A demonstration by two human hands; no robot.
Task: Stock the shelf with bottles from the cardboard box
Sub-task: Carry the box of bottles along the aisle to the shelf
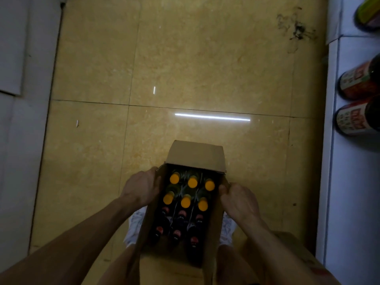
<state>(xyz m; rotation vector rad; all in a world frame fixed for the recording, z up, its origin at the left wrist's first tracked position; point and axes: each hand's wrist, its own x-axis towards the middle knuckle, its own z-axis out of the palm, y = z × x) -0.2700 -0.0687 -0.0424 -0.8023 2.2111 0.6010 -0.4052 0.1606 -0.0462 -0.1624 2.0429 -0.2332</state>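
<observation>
A person looks straight down at a box [195, 155] in the lower middle of the frame, held between both hands above a yellow tiled floor [185, 58]. The left hand [141, 187] has its grip closed on the box's left wall, fingers curled over the rim. The right hand [239, 200] grips the right wall the same way, with the thumb on the rim's edge. Both forearms run in from the bottom corners of the frame.

The box is open at the top, and its far flap stands folded out toward the top of the frame. Inside, bottles stand upright in rows of three, packed close together. The two rows nearer the far flap have orange caps [192, 182]. The two rows nearer the person have red caps [182, 213] on dark bottles.

Under the box, a white shoe [135, 227] shows at its left side and another [227, 229] at its right. A second box [292, 249] sits in the lower right, partly behind the right forearm.

A white shelf [349, 182] runs down the right edge of the frame. Two dark bottles with red labels [357, 83] sit on it side by side at mid-height, and a green-labelled one [368, 11] is in the top right corner. A white unit [20, 120] lines the left edge. A long strip of light [211, 117] is reflected on the floor above the box, and dark scuffs [296, 27] mark the tiles at upper right.
</observation>
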